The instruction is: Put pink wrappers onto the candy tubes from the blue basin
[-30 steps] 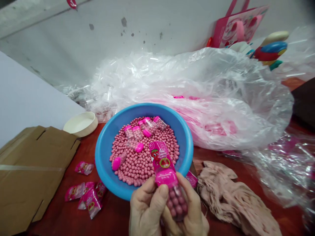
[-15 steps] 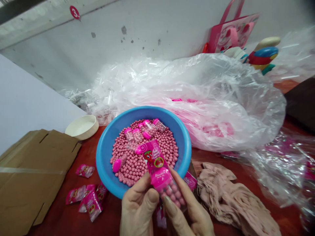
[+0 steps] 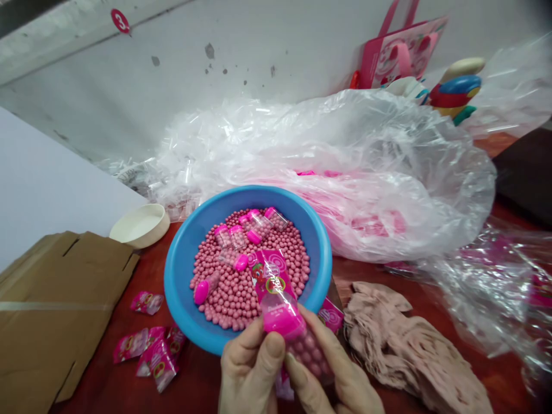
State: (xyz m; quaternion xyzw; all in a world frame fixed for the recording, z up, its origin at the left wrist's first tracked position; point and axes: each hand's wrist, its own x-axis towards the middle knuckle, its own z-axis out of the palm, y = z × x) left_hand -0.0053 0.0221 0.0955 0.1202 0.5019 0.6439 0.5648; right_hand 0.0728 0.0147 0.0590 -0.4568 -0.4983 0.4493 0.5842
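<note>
Both hands hold one small clear candy tube [image 3: 308, 351] full of pink balls at the bottom middle. My left hand [image 3: 250, 368] pinches its pink cap end, where a pink printed strawberry sleeve [image 3: 271, 284] sits half on the tube. My right hand [image 3: 340, 379] wraps round the tube's body from the right. Just beyond the hands stands a blue bowl [image 3: 185, 270] heaped with pink candy balls [image 3: 241, 287]. Several small pink-capped tubes [image 3: 245, 233] lie on top of the balls.
A big crumpled clear plastic bag [image 3: 366, 172] fills the back and right. A beige cloth [image 3: 409, 345] lies right of the hands. Flattened cardboard [image 3: 56, 305], a cream dish [image 3: 140, 224] and loose pink sleeves [image 3: 150, 351] lie at the left. A pink gift bag [image 3: 397, 52] leans on the wall.
The hands have kept hold of the tube and sleeve, shifting them slightly. The sleeve now leans a little more to the left over the bowl. The view has drifted a little.
</note>
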